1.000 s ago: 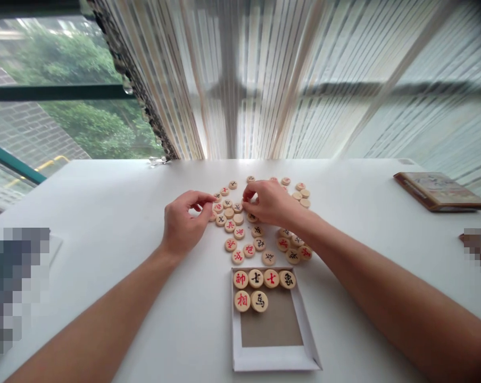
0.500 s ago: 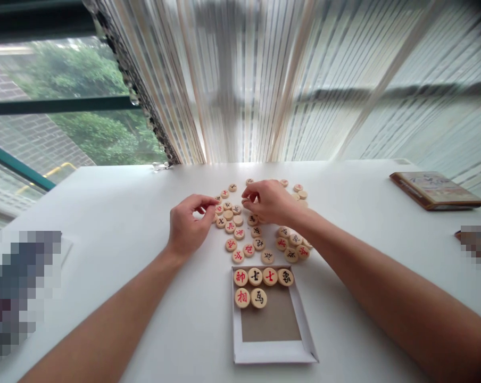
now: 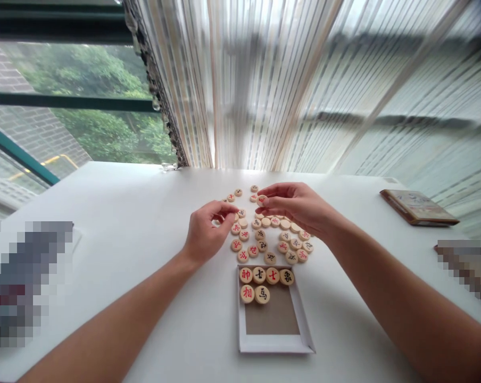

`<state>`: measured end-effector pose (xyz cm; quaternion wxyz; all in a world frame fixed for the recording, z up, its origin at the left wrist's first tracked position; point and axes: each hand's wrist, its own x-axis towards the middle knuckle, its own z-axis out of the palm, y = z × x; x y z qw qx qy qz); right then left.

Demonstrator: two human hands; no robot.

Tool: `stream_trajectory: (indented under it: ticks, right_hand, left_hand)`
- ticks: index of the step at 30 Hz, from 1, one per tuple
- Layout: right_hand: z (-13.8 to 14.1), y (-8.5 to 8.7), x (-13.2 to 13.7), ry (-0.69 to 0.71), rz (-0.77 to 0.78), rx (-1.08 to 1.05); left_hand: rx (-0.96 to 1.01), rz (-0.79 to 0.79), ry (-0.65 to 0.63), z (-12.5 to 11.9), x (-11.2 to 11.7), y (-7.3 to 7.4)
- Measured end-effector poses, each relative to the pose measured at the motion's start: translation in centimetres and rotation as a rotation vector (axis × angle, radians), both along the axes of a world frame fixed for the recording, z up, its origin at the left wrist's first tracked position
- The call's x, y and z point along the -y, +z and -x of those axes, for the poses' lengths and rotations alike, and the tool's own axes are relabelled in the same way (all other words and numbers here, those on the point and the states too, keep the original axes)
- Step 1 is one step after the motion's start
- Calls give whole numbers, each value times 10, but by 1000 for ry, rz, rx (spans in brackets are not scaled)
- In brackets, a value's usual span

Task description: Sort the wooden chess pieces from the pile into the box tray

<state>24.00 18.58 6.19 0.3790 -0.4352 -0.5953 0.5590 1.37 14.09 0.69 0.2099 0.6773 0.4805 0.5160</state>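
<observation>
Between the thumb and fingers of my right hand point(image 3: 298, 207) is a Chinese chess piece point(image 3: 262, 200), a round wooden disc with a red character, tilted up above the table. My left hand point(image 3: 210, 229) is closed in a pinch at the left side of the scattered pieces; its fingertips overlap a pale piece, and whether they grip it is unclear. Around both hands lie loose pieces, some with red or black characters, such as a red one point(image 3: 236, 245), others showing blank faces. Nearer to me, a shallow white box tray point(image 3: 272, 344) holds several pieces in two rows, including a black horse piece point(image 3: 262, 294).
A brown book-like box point(image 3: 420, 207) lies at the right of the white table point(image 3: 144, 213). Another brown item point(image 3: 467, 271) is partly blurred at the right edge. At the left lies a pixelated item point(image 3: 28, 287). A striped curtain point(image 3: 240, 80) and a window stand behind.
My right hand has lifted the red-marked piece and turned so it shows. My left hand has shifted right among the pieces. The view has swung slightly; the tray's contents look the same.
</observation>
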Motion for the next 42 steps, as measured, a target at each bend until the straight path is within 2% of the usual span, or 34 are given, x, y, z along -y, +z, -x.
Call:
stream_trajectory:
  ticks: [3, 6, 10, 14, 19, 27, 34, 42]
  right_hand:
    - [-9, 5, 25, 4, 170, -186]
    - [-14, 3, 54, 10, 229, -278]
    - [-11, -11, 83, 1, 194, -336]
    - [-5, -25, 96, -54, 106, -353]
    - [-9, -33, 104, -63, 94, -385]
    - [-18, -34, 110, -64, 156, -381]
    - [-15, -31, 108, -85, 147, -397]
    - [-12, -26, 109, -104, 101, -346]
  left_hand:
    - [90, 70, -111, -9, 11, 4]
    - [220, 181, -244, -18, 24, 9]
    - [329, 298, -383, -28, 39, 15]
    - [376, 384, -462, -30, 46, 20]
    - [391, 485, -502, -31, 49, 26]
    - [572, 662, -539, -38, 54, 28]
    - [562, 628, -557, -39, 54, 27]
    - [383, 495, -413, -39, 57, 26]
